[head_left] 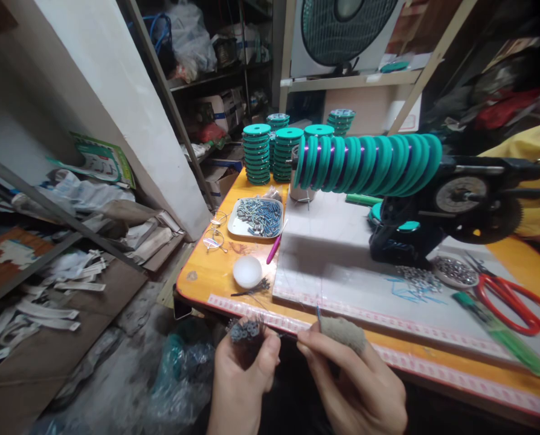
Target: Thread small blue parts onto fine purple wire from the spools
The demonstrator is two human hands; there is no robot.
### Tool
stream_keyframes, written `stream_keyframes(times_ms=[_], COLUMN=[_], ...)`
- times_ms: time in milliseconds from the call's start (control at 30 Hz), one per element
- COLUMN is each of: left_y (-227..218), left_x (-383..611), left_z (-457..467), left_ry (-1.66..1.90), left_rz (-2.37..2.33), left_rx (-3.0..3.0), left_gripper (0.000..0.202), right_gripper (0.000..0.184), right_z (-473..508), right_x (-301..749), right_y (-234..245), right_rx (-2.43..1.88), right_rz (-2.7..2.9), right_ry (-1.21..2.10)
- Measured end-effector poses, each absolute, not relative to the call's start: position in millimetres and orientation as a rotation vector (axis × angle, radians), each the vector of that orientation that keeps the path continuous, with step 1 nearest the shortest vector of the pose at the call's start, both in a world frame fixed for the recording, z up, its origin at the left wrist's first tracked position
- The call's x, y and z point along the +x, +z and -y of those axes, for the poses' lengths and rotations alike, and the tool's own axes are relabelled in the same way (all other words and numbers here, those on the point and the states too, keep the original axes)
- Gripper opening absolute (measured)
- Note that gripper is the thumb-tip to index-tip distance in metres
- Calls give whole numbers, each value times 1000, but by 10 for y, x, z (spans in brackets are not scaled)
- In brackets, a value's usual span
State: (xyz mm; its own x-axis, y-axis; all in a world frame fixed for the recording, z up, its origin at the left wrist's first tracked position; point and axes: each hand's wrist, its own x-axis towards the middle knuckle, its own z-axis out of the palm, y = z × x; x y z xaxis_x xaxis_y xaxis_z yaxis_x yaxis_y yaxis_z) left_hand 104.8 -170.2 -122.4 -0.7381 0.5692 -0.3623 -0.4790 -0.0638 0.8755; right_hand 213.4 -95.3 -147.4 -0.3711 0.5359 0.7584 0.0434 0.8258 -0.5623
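My left hand is closed around a bundle of small dark grey pieces with thin wire ends sticking out, just off the table's front edge. Close beside it, my right hand has thumb and fingertips pinched together; what lies between them is too small to make out. A beige cover wraps one of its fingers, and a thin blue piece stands up by that finger. Beyond the hands, a row of green spools with purple line sits on a black winding machine.
On the orange table stand a tray of small blue-grey parts, a white cup, a purple pen-like tool and stacked green spools. Red-handled scissors and a green cutter lie right. A yellow sleeve shows behind.
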Motion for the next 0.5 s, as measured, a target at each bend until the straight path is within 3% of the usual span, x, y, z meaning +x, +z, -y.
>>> stream_keyframes(times_ms=[500], left_y=[-1238], left_x=[1045], left_z=[1721], left_ry=[1866], left_rz=[-1499], left_rx=[108], left_gripper=[53], right_gripper=[29], right_z=[951], right_x=[2130], right_y=[-1467], right_rx=[-426], right_rz=[1915], right_ry=[519])
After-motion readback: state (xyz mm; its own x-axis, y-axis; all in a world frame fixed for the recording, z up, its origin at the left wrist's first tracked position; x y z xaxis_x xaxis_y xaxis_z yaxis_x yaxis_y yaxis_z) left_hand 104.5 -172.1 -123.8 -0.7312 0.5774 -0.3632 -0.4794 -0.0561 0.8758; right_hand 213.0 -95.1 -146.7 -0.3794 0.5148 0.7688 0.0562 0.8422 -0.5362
